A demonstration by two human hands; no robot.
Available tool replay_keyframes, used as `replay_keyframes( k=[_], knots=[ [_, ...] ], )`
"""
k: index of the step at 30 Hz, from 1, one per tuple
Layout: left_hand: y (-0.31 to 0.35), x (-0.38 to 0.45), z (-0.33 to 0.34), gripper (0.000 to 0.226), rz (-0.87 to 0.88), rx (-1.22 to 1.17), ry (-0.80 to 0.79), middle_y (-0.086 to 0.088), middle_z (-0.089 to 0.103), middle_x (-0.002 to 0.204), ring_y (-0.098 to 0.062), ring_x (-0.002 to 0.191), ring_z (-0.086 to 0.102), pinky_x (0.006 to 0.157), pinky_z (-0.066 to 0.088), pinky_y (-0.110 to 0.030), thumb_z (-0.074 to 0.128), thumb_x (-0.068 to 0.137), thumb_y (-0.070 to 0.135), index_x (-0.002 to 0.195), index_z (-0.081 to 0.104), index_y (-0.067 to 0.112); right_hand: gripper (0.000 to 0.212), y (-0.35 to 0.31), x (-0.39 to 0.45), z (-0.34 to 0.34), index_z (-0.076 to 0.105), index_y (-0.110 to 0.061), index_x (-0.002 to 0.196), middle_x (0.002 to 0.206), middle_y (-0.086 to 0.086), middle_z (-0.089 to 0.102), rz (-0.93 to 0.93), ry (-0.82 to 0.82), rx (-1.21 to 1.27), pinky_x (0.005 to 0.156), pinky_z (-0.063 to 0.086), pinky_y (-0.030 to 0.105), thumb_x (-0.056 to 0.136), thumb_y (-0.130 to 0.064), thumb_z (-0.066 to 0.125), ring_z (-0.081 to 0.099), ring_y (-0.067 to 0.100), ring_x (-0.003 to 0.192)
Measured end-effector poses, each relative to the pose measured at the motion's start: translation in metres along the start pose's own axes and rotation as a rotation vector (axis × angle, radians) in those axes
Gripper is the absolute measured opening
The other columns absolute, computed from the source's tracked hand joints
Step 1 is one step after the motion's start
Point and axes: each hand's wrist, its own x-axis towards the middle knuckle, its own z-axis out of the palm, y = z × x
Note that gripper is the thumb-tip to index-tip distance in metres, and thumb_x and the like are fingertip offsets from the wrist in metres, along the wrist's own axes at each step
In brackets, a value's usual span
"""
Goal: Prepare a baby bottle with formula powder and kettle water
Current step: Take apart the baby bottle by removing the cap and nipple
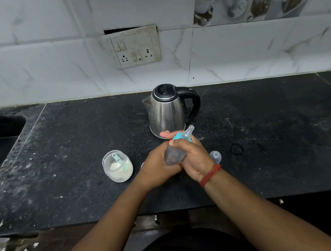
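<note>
- Holding the baby bottle (pixel 175 154) between both hands, you have it lifted off the black counter (pixel 73 142), just in front of the kettle (pixel 166 111).
- Its long axis runs tilted: the base points back toward you and slightly left, while the clear teat (pixel 189 131) and the blue collar (pixel 178 136) point away from you, up and right toward the kettle's foot.
- Your left hand (pixel 158 165) wraps the lower body from the left; its fingers curl around the bottle.
- Your right hand (pixel 194 154) closes over the upper body and collar from the right, fingers reaching across the top. The 2 hands press against each other around the bottle, so neither is free.
- Your right hand is nearer the collar and teat, so any tightening of the top would fall to it, I judge, with the left steadying the base.
- Whether the bottle holds liquid I cannot tell; its body looks grey and blurred.
- The open formula jar (pixel 117 165), with a scoop (pixel 116 159) standing in the powder, sits to the left of your left hand, near but not touching.
- A clear bottle cap (pixel 215 156) lies on the counter just beside your right wrist, on its right.
- With the teat on, I judge filling is done and mixing or capping remains.
</note>
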Motion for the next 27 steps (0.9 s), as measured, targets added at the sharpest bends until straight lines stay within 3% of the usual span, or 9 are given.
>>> replay_keyframes(
  k=[3,5,7,10,13,17,19,23,27],
  knots=[
    [0.012,-0.005,-0.009,0.035,-0.114,-0.28,-0.218,-0.009,0.064,0.081,-0.021,0.062,0.062,0.06,0.055,-0.031,0.07,0.081,0.004,0.113,0.056,0.003,0.036,-0.021,0.004,-0.018,0.071,-0.006,0.108,0.142,0.016,0.059,0.087,-0.43,-0.004,0.113,0.037,0.052,0.073,-0.014,0.07,0.052,0.031,0.135],
    [0.018,-0.008,-0.004,0.034,-0.122,-0.345,-0.241,-0.013,0.063,0.083,-0.021,0.059,0.063,0.059,0.055,-0.032,0.07,0.081,0.006,0.112,0.056,0.005,0.064,-0.033,0.008,-0.026,0.062,-0.001,0.129,0.145,0.016,0.055,0.144,-0.55,-0.057,0.112,0.041,0.047,0.072,-0.022,0.08,0.05,0.029,0.137],
    [0.02,-0.008,0.002,0.038,-0.132,-0.354,-0.171,-0.016,0.059,0.088,-0.019,0.063,0.063,0.061,0.056,-0.032,0.069,0.081,0.006,0.117,0.055,0.004,0.075,-0.037,0.009,-0.028,0.06,-0.006,0.134,0.127,0.011,0.062,0.149,-0.435,-0.118,0.101,0.05,0.036,0.067,-0.029,0.086,0.059,0.022,0.122],
    [0.013,-0.007,0.002,0.042,-0.145,-0.309,-0.086,-0.012,0.06,0.085,-0.023,0.067,0.062,0.064,0.057,-0.037,0.069,0.081,0.01,0.12,0.053,0.002,0.063,-0.029,0.006,-0.026,0.059,-0.011,0.125,0.103,0.001,0.061,0.035,-0.177,-0.14,0.082,0.053,0.026,0.067,-0.022,0.082,0.06,0.013,0.096],
    [0.004,-0.008,-0.002,0.043,-0.171,-0.282,-0.08,-0.011,0.064,0.088,-0.023,0.072,0.064,0.069,0.058,-0.041,0.073,0.081,0.014,0.119,0.056,0.007,0.063,-0.019,0.003,-0.027,0.053,-0.007,0.129,0.108,0.002,0.066,-0.003,-0.104,-0.074,0.084,0.055,0.027,0.072,-0.01,0.081,0.062,0.014,0.102],
    [0.005,-0.014,-0.002,0.041,-0.187,-0.339,-0.048,-0.014,0.063,0.093,-0.026,0.074,0.064,0.065,0.058,-0.037,0.072,0.081,0.012,0.119,0.057,0.007,0.056,-0.022,-0.002,-0.031,0.048,-0.008,0.137,0.135,0.017,0.063,0.034,-0.224,0.041,0.103,0.05,0.041,0.084,0.003,0.061,0.061,0.027,0.123],
    [0.006,-0.015,-0.003,0.04,-0.191,-0.337,-0.033,-0.013,0.063,0.095,-0.022,0.073,0.065,0.065,0.058,-0.035,0.072,0.081,0.011,0.119,0.058,0.01,0.06,-0.024,-0.002,-0.031,0.045,-0.009,0.142,0.141,0.019,0.058,0.041,-0.234,0.038,0.107,0.047,0.043,0.086,-0.002,0.064,0.058,0.029,0.128],
    [0.005,-0.015,-0.001,0.035,-0.197,-0.3,-0.034,-0.013,0.063,0.093,-0.021,0.072,0.065,0.069,0.059,-0.037,0.071,0.089,0.003,0.12,0.056,0.01,0.062,-0.024,-0.003,-0.023,0.054,-0.017,0.131,0.119,0.008,0.066,0.007,-0.092,-0.142,0.091,0.054,0.032,0.075,-0.024,0.081,0.063,0.019,0.111],
    [0.006,-0.018,0.0,0.034,-0.189,-0.285,-0.024,-0.014,0.062,0.096,-0.019,0.072,0.065,0.068,0.06,-0.034,0.066,0.093,-0.003,0.121,0.056,0.012,0.043,-0.023,-0.006,-0.025,0.054,-0.014,0.129,0.122,0.011,0.071,0.013,-0.096,-0.108,0.097,0.051,0.041,0.086,-0.013,0.061,0.065,0.026,0.113]
  ],
)
